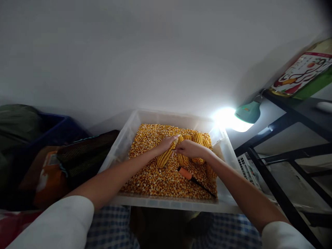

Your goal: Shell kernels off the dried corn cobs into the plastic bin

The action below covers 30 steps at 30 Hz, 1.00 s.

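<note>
A corn cob [165,157] leans across the middle of a clear plastic bin, its yellow kernels still on much of it. My left hand [167,143] is closed around its upper end. From the other side, the curled fingers of my right hand [190,148] press on the same cob; whether a loose kernel is between them cannot be seen. Several more cobs [198,138] lie under and beside my right hand. Loose corn kernels [153,181] cover the bin's floor. Nearer to me, a screwdriver-like tool with an orange handle [184,173] and thin dark shaft rests on the kernels.
The bin's rim [166,202] runs close to my knees. A lit green-and-white bulb [247,114] hangs at the right from a black metal rack [269,186]. A blue crate [59,124] and a dark mesh bag [85,155] stand at the left. A wall rises behind.
</note>
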Motion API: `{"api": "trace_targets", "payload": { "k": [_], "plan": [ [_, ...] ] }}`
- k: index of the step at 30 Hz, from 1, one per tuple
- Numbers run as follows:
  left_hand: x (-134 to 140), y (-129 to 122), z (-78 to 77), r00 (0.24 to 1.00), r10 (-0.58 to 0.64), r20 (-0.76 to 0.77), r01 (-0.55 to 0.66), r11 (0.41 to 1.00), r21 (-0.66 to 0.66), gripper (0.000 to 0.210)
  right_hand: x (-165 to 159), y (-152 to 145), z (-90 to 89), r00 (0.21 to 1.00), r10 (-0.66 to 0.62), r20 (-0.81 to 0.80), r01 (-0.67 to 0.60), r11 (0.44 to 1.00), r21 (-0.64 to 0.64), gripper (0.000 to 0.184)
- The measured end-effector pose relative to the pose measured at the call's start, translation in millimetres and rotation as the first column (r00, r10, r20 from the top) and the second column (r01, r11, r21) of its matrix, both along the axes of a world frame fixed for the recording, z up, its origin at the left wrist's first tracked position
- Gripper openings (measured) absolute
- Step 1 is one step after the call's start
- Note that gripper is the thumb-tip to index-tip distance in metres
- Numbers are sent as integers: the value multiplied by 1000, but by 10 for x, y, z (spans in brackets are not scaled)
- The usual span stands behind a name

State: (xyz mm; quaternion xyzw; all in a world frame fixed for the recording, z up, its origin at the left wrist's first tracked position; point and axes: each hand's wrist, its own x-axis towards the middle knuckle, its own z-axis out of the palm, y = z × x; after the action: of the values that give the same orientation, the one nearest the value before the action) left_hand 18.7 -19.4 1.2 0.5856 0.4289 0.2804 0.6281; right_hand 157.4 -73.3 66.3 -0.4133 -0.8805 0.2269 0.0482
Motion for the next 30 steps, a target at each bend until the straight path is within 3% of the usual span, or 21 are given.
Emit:
{"api": "trace_targets", "payload": {
  "k": [4,8,16,30],
  "plan": [
    [-47,59,42,990,23,137,11,969,-245,41,4,14,14,997,-72,-12,72,996,46,28],
    [-123,119,36,975,137,176,-71,940,-334,45,-16,2,2,994,-103,25,101,991,88,33],
    [-151,143,54,958,212,194,-128,920,-371,44,-111,-56,19,986,-144,83,138,987,79,31],
    [-156,150,-21,967,187,175,-113,925,-364,45,-157,-93,-16,947,-157,281,107,977,187,33]
  ]
}}
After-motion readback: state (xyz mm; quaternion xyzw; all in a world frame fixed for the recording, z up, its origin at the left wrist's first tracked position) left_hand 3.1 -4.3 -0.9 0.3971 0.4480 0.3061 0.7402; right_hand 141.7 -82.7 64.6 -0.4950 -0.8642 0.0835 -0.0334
